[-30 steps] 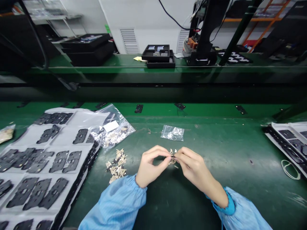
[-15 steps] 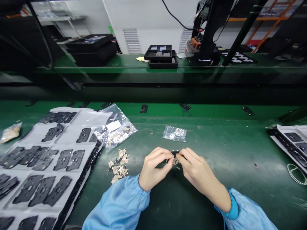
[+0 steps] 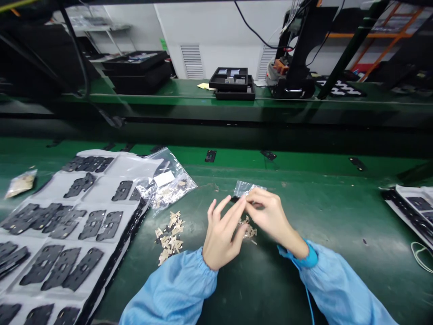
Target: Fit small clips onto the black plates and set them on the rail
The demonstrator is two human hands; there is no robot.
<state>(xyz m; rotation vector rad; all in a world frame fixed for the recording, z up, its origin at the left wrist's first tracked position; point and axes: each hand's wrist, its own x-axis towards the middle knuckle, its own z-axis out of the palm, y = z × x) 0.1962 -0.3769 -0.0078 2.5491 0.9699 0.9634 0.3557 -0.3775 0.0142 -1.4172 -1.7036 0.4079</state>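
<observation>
My right hand point(image 3: 269, 214) pinches a small black part point(image 3: 235, 198) at its fingertips, just in front of a small transparent plastic bag point(image 3: 252, 187) lying on the green mat point(image 3: 297, 271). My left hand point(image 3: 221, 237) is beside it with fingers spread apart and nothing in them, its fingertips close to the black part. Under my hands lies a small cluster of tan metal-and-film pieces point(image 3: 248, 231). A larger pile of the same pieces point(image 3: 169, 238) lies to the left of my left hand.
At left, a white backing sheet point(image 3: 131, 164) carries rows of black die-cut parts. A zip bag of tan pieces point(image 3: 176, 187) lies on its corner. Another sheet point(image 3: 414, 205) lies at right. Several black parts lie along the mat's far side, with trays beyond on a raised shelf.
My hands have separated and risen toward the transparent bag. The left hand's fingers have opened off the black part, and the right hand keeps it. The tan pieces beneath now show on the mat.
</observation>
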